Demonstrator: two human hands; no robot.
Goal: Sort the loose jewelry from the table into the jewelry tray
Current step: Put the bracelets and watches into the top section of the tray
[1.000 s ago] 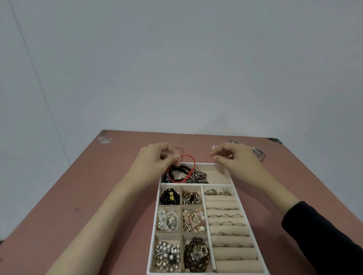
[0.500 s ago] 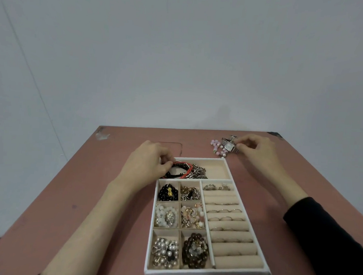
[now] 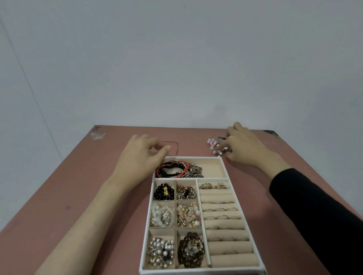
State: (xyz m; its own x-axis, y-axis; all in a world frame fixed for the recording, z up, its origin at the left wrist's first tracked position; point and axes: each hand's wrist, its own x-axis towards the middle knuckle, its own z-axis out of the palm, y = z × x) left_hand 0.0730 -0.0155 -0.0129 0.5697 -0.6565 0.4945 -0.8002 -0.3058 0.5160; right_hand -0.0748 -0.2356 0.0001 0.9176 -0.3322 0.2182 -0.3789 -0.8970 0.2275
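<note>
Left hand (image 3: 140,158) quit the jewelry tray (image 3: 200,273), fingers slack; right hand (image 3: 246,150) on pink bead bracelet (image 3: 212,142), grip unclear; we judge pickup next.

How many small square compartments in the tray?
6, two columns of three on the jewelry tray's left: far row black beads and gold chains, middle row white beads and pink beads, near row pearls and brown beads. None hidden.

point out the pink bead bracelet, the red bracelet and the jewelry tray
pink bead bracelet (image 3: 211,141), head view, on its far pink beads
red bracelet (image 3: 157,173), head view, on its left curve, in the tray's far compartment
jewelry tray (image 3: 200,273), head view, on its white near wall
</note>
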